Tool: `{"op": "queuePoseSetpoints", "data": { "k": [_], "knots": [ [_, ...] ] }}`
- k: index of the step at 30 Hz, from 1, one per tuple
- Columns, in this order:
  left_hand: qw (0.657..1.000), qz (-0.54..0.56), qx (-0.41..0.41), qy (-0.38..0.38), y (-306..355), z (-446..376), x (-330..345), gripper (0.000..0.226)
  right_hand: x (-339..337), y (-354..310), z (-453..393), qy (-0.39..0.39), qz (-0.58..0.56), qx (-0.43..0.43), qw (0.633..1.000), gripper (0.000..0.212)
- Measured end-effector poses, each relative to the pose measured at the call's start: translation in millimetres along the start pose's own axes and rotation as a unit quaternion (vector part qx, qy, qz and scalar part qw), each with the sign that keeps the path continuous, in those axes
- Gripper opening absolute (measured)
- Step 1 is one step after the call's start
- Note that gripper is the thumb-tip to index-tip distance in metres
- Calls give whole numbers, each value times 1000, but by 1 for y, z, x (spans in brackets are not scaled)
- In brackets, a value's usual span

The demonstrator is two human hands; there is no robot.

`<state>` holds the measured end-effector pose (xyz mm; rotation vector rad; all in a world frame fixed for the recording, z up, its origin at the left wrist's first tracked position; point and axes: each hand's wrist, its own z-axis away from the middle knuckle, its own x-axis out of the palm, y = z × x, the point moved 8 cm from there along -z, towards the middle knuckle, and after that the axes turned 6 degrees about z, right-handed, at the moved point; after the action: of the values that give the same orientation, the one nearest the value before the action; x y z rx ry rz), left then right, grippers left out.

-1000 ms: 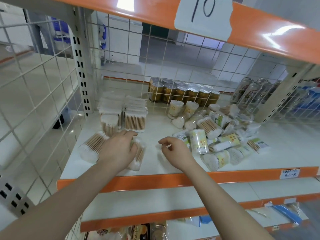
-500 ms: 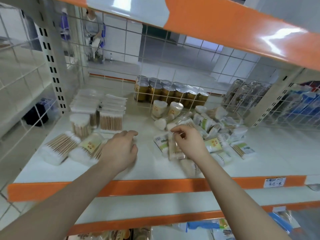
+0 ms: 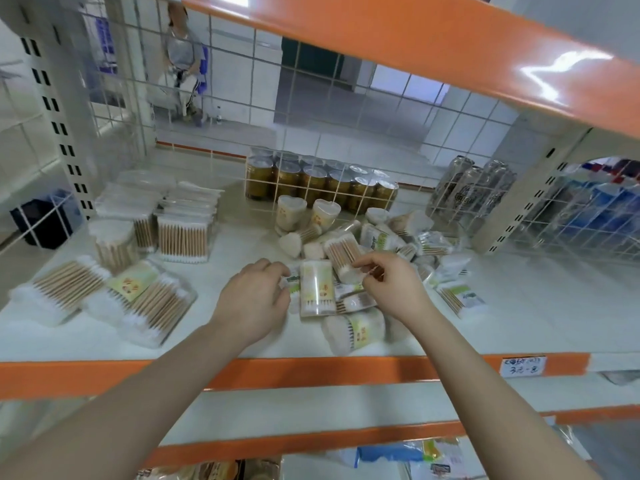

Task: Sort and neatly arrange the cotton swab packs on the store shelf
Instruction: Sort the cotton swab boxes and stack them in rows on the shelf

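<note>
White shelving with orange front edges point(image 3: 311, 370) fills the view, backed by a wire grid through which a tiled floor shows. At the far left of the shelf lie flat clear bags of wooden-stick cotton swabs point(image 3: 104, 292), and just behind them stand neat stacks of clear rectangular swab boxes point(image 3: 183, 230) beside a round clear tub of swabs point(image 3: 112, 242). Further along, behind the grid, is a row of gold-lidded jars point(image 3: 318, 185). The person's left hand point(image 3: 254, 299) rests at the left edge of a loose heap of small cotton swab packs point(image 3: 377, 247), its fingers curled against a green-labelled pack that is mostly hidden; I cannot tell whether it truly grips it. Touching that hand's right side lies a flat rectangular pack with a pale green and yellow label point(image 3: 317, 287). The right hand point(image 3: 391, 284) hovers over the heap with thumb and forefinger drawn close together, pinching the end of a clear cylindrical pack of wooden swabs point(image 3: 343, 252). A handwritten price tag point(image 3: 523, 365) sticks to the orange edge at the right.
</note>
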<state>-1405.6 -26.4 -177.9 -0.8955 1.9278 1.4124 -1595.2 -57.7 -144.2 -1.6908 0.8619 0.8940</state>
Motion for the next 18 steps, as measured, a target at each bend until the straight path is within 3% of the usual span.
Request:
{"op": "queuePoseSetpoints", "data": {
  "k": [9, 18],
  "knots": [
    [998, 5, 51, -21, 23, 1, 13, 33, 5, 24, 20, -77, 89, -19, 993, 42],
    [997, 11, 63, -34, 21, 7, 15, 31, 7, 23, 17, -62, 108, -24, 992, 34]
  ]
}}
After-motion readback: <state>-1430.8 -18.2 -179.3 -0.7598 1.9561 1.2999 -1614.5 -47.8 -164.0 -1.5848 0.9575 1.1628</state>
